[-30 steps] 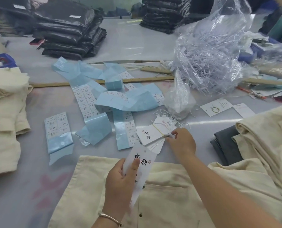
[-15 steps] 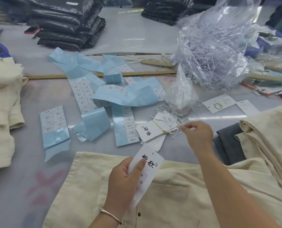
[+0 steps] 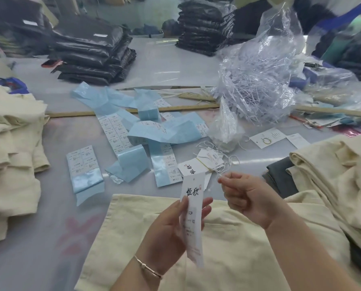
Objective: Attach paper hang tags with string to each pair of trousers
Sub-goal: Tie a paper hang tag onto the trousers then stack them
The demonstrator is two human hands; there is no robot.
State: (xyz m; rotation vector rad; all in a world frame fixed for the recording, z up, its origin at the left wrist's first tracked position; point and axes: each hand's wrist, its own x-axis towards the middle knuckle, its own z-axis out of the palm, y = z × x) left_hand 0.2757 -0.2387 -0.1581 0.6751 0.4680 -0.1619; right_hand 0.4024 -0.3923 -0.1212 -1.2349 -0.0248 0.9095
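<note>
I am working at the grey table (image 3: 49, 238) with one pair of cream trousers (image 3: 228, 238) lying flat at six o'clock, directly under my hands. No tag is tied to this pair yet, so by my reading the attaching here is at its start: tag and string are both in hand, but the string is not yet through the tag's hole or the garment. My left hand (image 3: 167, 229) is gripping a long white hang tag (image 3: 191, 211) upright, thumb on one side, fingers curled behind, black brush characters facing me. My right hand (image 3: 247, 198), at about two o'clock from the tag, is curled with thumb and forefinger pinching a thin white string (image 3: 220, 179); the string is fine and I cannot tell how much is hanging free. Just beyond my hands, at twelve o'clock, a banded bundle of hang tags (image 3: 198, 166) is lying with loose strings over it, near a small clear bag (image 3: 226, 131). Strips of blue size labels (image 3: 120, 131) are sprawling at eleven o'clock. Cream trousers are piled at nine o'clock (image 3: 9, 160) and at three o'clock (image 3: 333, 175); whether either pile is tagged, I cannot tell, so much of the job may be remaining.
</note>
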